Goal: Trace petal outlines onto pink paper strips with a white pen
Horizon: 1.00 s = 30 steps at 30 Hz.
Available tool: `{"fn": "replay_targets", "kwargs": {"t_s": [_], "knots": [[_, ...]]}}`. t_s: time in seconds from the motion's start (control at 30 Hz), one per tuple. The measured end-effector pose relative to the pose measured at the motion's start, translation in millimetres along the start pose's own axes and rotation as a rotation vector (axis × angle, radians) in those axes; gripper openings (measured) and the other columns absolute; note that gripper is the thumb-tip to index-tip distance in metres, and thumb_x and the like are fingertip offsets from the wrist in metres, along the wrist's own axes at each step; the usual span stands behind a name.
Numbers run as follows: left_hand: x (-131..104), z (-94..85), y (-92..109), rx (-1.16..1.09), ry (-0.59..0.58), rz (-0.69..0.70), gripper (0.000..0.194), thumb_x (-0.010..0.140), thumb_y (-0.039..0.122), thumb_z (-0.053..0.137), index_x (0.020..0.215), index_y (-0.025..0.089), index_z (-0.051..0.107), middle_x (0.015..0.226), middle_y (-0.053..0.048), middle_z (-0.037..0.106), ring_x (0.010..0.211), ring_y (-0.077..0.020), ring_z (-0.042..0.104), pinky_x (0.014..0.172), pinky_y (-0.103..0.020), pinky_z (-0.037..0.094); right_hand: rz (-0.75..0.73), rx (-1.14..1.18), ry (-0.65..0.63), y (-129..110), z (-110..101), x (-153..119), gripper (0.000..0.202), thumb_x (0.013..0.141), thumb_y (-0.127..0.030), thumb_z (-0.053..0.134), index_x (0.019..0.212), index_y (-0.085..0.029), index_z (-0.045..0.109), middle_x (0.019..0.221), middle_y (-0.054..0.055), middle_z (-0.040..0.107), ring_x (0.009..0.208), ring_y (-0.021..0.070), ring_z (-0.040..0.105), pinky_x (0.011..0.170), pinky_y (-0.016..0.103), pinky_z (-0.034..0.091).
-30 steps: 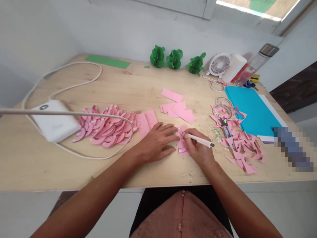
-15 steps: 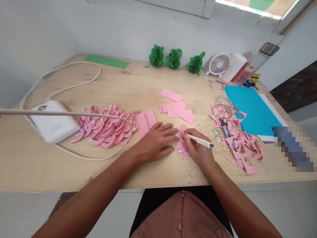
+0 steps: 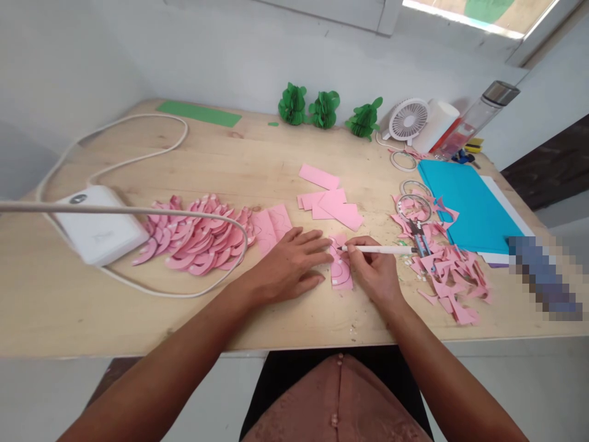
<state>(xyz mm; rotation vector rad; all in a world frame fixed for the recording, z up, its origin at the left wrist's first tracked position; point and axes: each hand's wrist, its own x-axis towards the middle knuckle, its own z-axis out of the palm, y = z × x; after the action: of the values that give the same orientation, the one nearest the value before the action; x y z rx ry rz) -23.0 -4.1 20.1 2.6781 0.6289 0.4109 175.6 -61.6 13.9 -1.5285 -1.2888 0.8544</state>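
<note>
My right hand [image 3: 376, 270] grips a white pen [image 3: 386, 250], its dark tip on a small pink paper strip [image 3: 341, 273] that bears a curved drawn line. My left hand [image 3: 289, 265] lies flat on the table, fingers spread, fingertips at the strip's left edge. Beyond my left hand are pink pieces with drawn lines [image 3: 271, 226], partly covered by the fingers. Left of them spreads a heap of curved pink cut-outs [image 3: 202, 236]. Several plain pink rectangles [image 3: 329, 204] lie behind the strip.
A white power bank [image 3: 103, 227] with a looping cable is at the left. Green paper shapes [image 3: 324, 110] stand by the wall. At the right are a fan [image 3: 408, 121], tape rolls [image 3: 413, 209], pink scraps [image 3: 453, 273], a blue sheet [image 3: 473, 205] and a bottle [image 3: 478, 120].
The pen has swung in my right hand and now lies nearly level, and that hand has shifted slightly right, showing more of the strip. My left hand stays in place.
</note>
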Motion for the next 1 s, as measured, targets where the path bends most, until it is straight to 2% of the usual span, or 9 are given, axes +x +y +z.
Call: {"fn": "replay_targets", "kwargs": {"t_s": [0.17, 0.43, 0.7, 1.0], "knots": [[-0.3, -0.6, 0.1, -0.005, -0.017, -0.009, 0.03, 0.088, 0.021, 0.054, 0.117, 0.025, 0.06, 0.137, -0.003, 0.055, 0.131, -0.0276, 0.042, 0.109, -0.049, 0.026, 0.027, -0.005, -0.032, -2.1, 0.3, 0.6, 0.01, 0.082, -0.026, 0.059, 0.085, -0.019, 0.064, 0.074, 0.002, 0.067, 0.065, 0.0151, 0.064, 0.059, 0.024, 0.048], [-0.9, 0.5, -1.7, -0.004, -0.023, -0.01, 0.032, 0.089, 0.023, 0.053, 0.121, 0.025, 0.059, 0.14, -0.004, 0.053, 0.134, -0.0287, 0.039, 0.11, -0.051, 0.024, 0.016, -0.031, -0.07, -1.9, 0.7, 0.0, 0.008, 0.083, -0.027, 0.058, 0.084, -0.02, 0.06, 0.067, -0.003, 0.058, 0.054, 0.0108, 0.053, 0.051, 0.022, 0.04], [-2.4, 0.0, -3.1, -0.009, -0.034, -0.013, 0.036, 0.089, 0.022, 0.052, 0.124, 0.026, 0.058, 0.142, -0.004, 0.052, 0.136, -0.029, 0.037, 0.111, -0.052, 0.024, 0.025, -0.099, -0.073, -12.0, 0.7, 1.0, 0.009, 0.082, -0.026, 0.057, 0.08, -0.018, 0.06, 0.058, -0.005, 0.052, 0.048, 0.0079, 0.043, 0.045, 0.02, 0.03], [-1.8, -3.0, -4.2, -0.019, -0.055, -0.028, 0.037, 0.089, 0.021, 0.052, 0.125, 0.027, 0.058, 0.143, -0.004, 0.05, 0.139, -0.0295, 0.034, 0.112, -0.053, 0.024, 0.028, -0.121, -0.079, -13.6, 0.7, 0.7, 0.01, 0.084, -0.025, 0.056, 0.08, -0.018, 0.061, 0.06, -0.005, 0.054, 0.048, 0.0076, 0.043, 0.046, 0.02, 0.03]]}}
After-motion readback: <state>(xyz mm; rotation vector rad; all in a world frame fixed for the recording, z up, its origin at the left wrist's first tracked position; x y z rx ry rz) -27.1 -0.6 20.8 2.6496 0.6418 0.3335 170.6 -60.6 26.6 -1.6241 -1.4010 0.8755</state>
